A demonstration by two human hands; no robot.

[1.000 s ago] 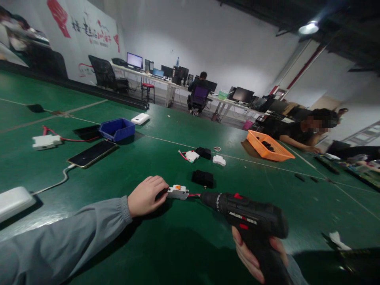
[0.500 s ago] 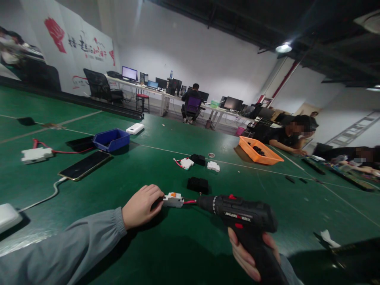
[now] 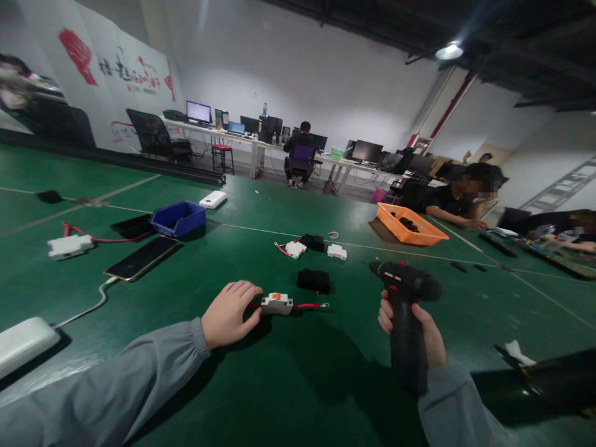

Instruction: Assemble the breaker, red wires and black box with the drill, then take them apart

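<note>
One hand, the left (image 3: 231, 315), pinches the end of a small white breaker (image 3: 278, 304) at lower centre; its body looks light and rigid (the red wire (image 3: 307, 306) probably bends), best taken by its sides. Right of centre, the right hand (image 3: 428, 332) grips a black drill (image 3: 406, 310), likely heavier, by its handle.

Left hand (image 3: 230, 315) palm-down; right hand (image 3: 413, 326) curled closed.
</note>
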